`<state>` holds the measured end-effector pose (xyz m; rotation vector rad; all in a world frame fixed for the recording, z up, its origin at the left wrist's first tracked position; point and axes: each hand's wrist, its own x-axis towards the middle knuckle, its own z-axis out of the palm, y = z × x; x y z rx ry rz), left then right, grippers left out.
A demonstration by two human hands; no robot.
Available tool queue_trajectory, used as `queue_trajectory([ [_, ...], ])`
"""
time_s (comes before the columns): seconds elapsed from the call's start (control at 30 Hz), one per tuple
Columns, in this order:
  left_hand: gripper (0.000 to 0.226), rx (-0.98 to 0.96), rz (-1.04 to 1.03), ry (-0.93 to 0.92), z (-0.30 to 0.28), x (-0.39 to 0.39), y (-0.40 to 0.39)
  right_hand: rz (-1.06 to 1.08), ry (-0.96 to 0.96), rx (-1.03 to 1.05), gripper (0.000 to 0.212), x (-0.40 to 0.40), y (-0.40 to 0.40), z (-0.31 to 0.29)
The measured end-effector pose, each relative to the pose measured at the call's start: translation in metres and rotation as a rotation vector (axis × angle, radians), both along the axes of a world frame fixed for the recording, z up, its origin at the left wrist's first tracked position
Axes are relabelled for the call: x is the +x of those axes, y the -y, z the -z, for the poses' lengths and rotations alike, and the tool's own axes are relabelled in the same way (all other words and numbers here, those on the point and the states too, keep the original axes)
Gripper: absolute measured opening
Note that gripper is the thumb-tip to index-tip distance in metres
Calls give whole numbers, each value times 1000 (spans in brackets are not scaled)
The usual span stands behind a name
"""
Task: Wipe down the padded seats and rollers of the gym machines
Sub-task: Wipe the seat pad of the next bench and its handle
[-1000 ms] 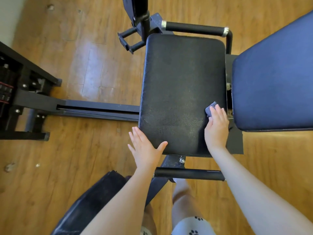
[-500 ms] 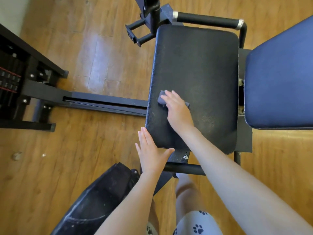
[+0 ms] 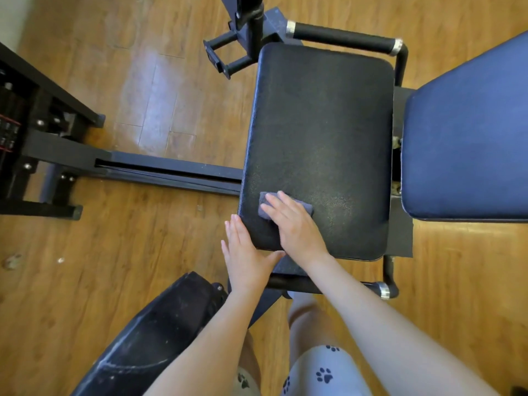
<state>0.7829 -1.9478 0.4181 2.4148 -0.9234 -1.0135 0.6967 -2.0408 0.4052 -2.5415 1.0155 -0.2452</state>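
Note:
A black padded seat [image 3: 323, 132] of a gym machine fills the middle of the view. My right hand [image 3: 294, 224] presses a small grey cloth [image 3: 264, 202] flat onto the seat's near left corner. My left hand [image 3: 245, 252] lies open against the seat's near left edge, fingers straight, thumb under the front rim, holding nothing. A blue padded backrest [image 3: 468, 144] stands to the right of the seat. A black padded roller [image 3: 151, 338] lies at the lower left, beside my left forearm.
Black foam-covered handles run along the far side [image 3: 343, 37] and near side [image 3: 371, 287] of the seat. A black frame rail [image 3: 171, 170] leads left to a weight stack [image 3: 11, 130]. The floor [image 3: 114, 252] is wood. My legs are below the seat.
My right hand has slid the cloth from the seat's right edge across to its left side, then toward the near left corner. My left hand has stayed at the near left edge.

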Motion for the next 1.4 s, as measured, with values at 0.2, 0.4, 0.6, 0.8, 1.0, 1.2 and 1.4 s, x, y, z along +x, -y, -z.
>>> queue_trajectory([
  [0.2,116,24,21,10,-4,0,0,322,-45,-25,40,-99,29,-6],
  [0.4,117,24,14,17,-2,-2,0,723,24,100,38,-138,34,-7],
  [0.6,117,30,14,14,-5,-2,0,813,43,32,39,-116,-17,4],
  [0.8,113,69,46,26,-8,0,-2,761,136,102,41,-96,-39,-11],
  [1.0,96,157,107,72,-12,0,-7,41,107,107,37,1,-32,-13],
  [1.2,79,177,80,68,-15,0,-5,-232,54,-100,31,-5,-34,-2],
  [1.4,105,202,165,112,-17,2,-11,-242,22,-119,49,-72,-26,-2],
])
